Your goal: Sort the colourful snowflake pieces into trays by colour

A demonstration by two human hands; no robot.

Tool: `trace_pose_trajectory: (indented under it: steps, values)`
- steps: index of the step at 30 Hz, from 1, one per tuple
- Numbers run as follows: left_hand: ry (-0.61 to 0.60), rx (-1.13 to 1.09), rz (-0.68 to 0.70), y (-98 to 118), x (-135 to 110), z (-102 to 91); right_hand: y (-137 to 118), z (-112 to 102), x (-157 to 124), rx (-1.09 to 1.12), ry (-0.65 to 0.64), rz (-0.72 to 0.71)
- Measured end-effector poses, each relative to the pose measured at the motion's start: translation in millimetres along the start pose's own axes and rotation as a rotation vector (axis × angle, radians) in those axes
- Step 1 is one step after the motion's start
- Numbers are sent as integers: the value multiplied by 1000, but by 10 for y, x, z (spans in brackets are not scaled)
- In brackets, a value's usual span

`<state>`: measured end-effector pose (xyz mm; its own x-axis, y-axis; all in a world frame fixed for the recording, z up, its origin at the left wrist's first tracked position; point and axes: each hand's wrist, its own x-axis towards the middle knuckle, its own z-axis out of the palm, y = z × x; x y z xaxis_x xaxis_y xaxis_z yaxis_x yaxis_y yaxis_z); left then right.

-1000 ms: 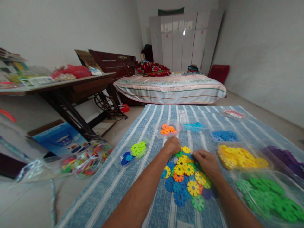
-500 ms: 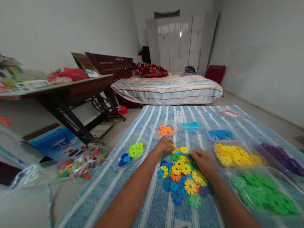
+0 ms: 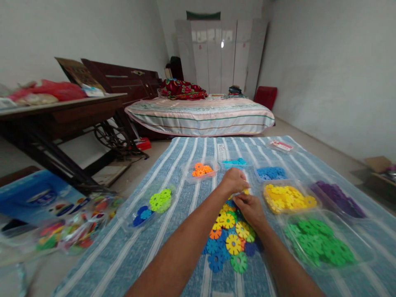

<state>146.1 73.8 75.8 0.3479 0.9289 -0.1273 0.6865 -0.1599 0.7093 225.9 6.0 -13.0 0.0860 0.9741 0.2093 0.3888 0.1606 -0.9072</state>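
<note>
In the head view, the pile point(image 3: 230, 239) of mixed flower discs lies on the striped cloth point(image 3: 170, 247), under and between the two forearms. The left hand point(image 3: 233, 181) has shifted rightward since half a second ago: then it was at the pile's far left corner, now it is above the far edge, just beside the right hand point(image 3: 251, 210). Its fingers are closed on a yellow disc point(image 3: 246, 191), mostly hidden by them. The right hand stays at the pile's far right edge, fingers bent; whether they grip a disc, I cannot tell. The left forearm now covers more of the pile's left side. The yellow tub point(image 3: 287, 211) stands right of the pile, the orange tub point(image 3: 186, 172) beyond it to the left
</note>
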Motion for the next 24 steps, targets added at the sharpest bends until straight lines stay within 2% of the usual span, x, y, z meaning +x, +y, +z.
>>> trace_pose_trajectory:
  steps: [4,7,10,13,16,20,24]
  values:
    - [-35,-52,174,438,105,272,26,-3,3,-4,31,18]
    - [50,38,292,515,106,261,26,-10,4,-22,42,28]
    - [107,192,259,309,64,52,11,-8,7,16,18,-22]
    - [91,359,93,-60,-25,-212,0,-5,7,7,7,-19]
    - [60,442,-7,-408,-155,-377,-2,-7,4,-33,-1,-3]
    - [17,499,-111,-645,-317,-393,-8,-19,-5,-63,-3,-10]
    - [-19,531,-134,-656,-388,-328,-18,-32,-14,-68,-2,-39]
